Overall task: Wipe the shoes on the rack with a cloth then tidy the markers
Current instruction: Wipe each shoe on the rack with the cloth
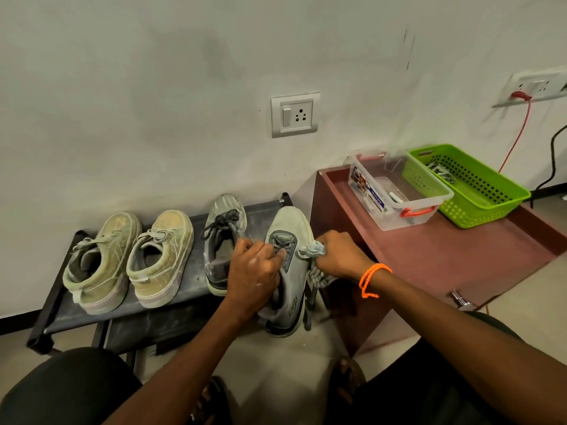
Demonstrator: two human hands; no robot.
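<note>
A dusty grey sneaker (pixel 291 228) is lifted off the right end of the black shoe rack (pixel 61 314). My left hand (pixel 254 271) grips it around the tongue and collar. My right hand (pixel 340 256) holds a bunched grey cloth (pixel 313 250) against the shoe's right side. Its mate, a grey sneaker with dark laces (pixel 224 225), stands on the rack just left. Two dusty beige sneakers (pixel 102 259) (pixel 161 256) stand further left. A marker (pixel 395 197) lies inside a clear plastic box (pixel 429 216) on the table.
A maroon table (pixel 460 250) stands right of the rack, carrying the clear box and a green perforated basket (pixel 478 207). A wall socket (pixel 294 115) sits above the rack. Red and black cables hang at the far right. My knees fill the bottom of the view.
</note>
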